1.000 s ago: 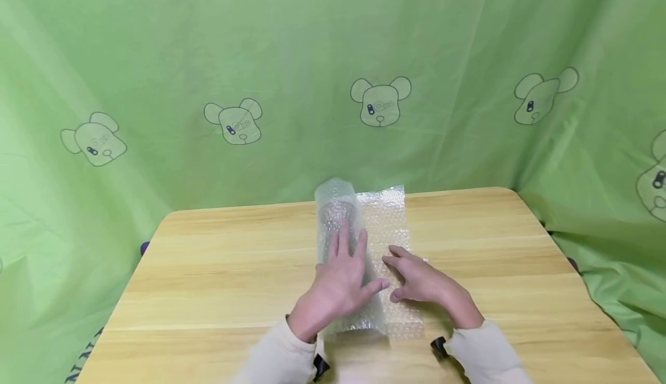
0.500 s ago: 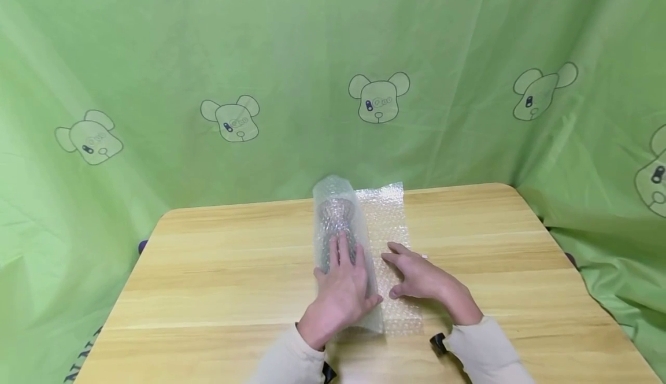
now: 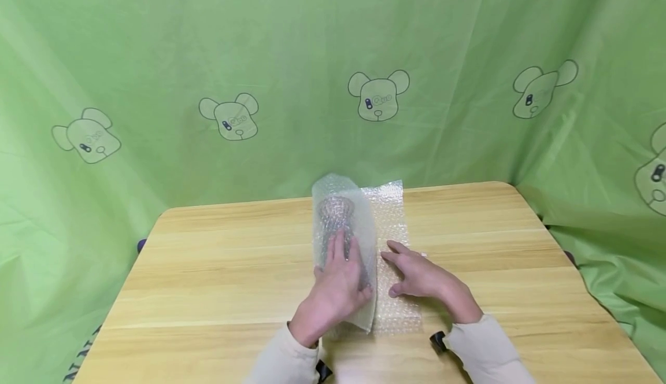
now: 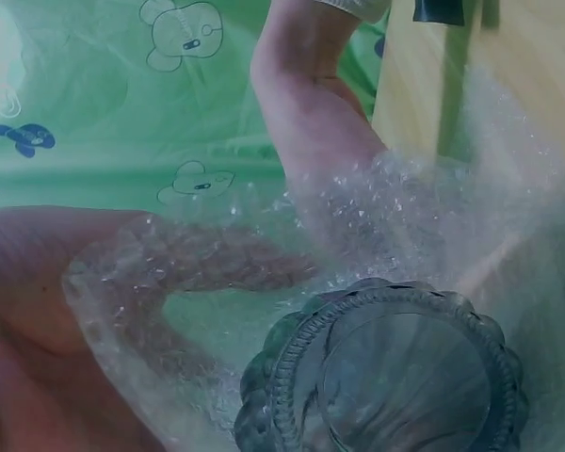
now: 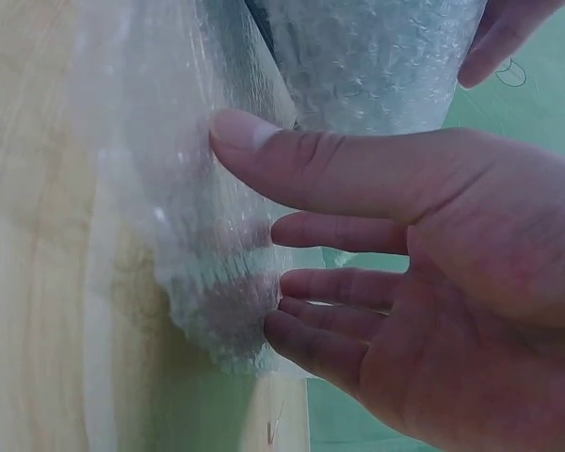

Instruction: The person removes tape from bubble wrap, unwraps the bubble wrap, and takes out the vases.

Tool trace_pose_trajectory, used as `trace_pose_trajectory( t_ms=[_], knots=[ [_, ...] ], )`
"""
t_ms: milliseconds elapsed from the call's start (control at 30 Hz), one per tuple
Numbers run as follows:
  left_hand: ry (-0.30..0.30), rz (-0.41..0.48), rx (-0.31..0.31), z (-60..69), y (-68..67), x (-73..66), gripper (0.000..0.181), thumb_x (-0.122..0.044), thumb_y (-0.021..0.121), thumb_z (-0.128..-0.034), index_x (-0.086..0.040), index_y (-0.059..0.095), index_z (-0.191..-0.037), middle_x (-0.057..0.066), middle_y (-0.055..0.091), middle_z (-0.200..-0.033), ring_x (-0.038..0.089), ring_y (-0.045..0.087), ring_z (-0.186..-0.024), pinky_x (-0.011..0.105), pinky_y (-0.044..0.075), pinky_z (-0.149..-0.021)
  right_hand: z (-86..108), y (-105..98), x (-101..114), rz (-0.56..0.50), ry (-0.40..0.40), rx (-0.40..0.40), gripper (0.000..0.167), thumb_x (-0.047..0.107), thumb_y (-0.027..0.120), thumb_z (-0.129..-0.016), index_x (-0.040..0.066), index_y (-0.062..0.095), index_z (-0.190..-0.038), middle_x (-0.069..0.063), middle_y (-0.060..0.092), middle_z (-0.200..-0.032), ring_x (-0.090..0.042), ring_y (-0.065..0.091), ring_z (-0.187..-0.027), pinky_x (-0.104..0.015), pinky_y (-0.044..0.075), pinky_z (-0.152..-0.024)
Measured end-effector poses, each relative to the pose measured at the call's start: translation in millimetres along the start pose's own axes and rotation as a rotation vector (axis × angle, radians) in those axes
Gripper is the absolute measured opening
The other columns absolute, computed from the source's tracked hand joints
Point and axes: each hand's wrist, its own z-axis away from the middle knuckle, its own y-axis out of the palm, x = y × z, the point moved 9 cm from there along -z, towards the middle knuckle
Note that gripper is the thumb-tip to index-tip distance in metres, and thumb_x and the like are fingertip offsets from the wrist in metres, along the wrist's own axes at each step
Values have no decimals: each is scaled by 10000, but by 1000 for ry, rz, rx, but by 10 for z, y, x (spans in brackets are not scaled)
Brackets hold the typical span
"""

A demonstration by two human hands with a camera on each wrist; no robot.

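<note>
A clear glass vase (image 4: 405, 381) with a scalloped round end lies on its side inside a roll of bubble wrap (image 3: 365, 213). That round end faces the left wrist camera through the roll's near opening. On top of the roll rests my left hand (image 3: 335, 285), fingers extended along it and thumb near the overlapping edge. The fingers show through the plastic in the left wrist view. Right of the roll, my right hand (image 3: 421, 274) touches the flat part of the bubble wrap (image 3: 392, 216) with its fingertips. Its thumb (image 5: 301, 169) and fingers stand apart.
The wood-grain table (image 3: 224, 291) extends on both sides of the wrap. A green curtain (image 3: 291, 43) with bear-head drawings hangs behind and at the sides. Dark wrist devices (image 3: 438, 342) sit under both sleeves.
My left hand has slid back toward me along the roll, then shifted slightly left. The roll's overlapping edge has changed shape and spreads further right at its far end. My right hand stays in place.
</note>
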Motion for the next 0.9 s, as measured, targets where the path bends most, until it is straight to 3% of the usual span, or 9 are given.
trace_pose_trajectory(
  t_ms=[133, 367, 767, 900],
  knots=[
    [45, 80, -38, 22, -62, 41, 1018, -216, 830, -858, 42, 191, -1608, 256, 66, -1685, 424, 145, -1538, 724, 387, -1059, 3, 4, -7, -2, -7, 6, 833, 142, 883, -768, -108, 480, -1454, -365, 242, -1597, -565, 326, -1415, -693, 317, -1134],
    [144, 250, -79, 76, -220, 144, 1002, -172, 800, -885, 75, 143, -1599, 251, 1, -1688, 393, 186, -1528, 450, 317, -1198, 5, 10, -11, -6, -20, 1, 845, 140, 881, -766, -110, 470, -1460, -370, 239, -1595, -572, 322, -1414, -690, 320, -1134],
    [187, 450, -160, 233, -288, 582, 991, -304, 745, -934, -27, 103, -1636, 147, -11, -1705, 368, 161, -1537, 516, 219, -1217, 11, 17, 12, 2, -8, 14, 802, 123, 857, -800, -127, 467, -1455, -372, 223, -1601, -555, 294, -1437, -706, 283, -1144],
    [185, 500, -200, 278, -258, 789, 991, -382, 752, -924, -44, 154, -1638, 143, 56, -1708, 384, 176, -1533, 600, 226, -1194, 20, 16, 23, -6, -20, 17, 803, 118, 852, -807, -132, 456, -1459, -377, 218, -1599, -550, 289, -1441, -703, 269, -1152]
  ],
)
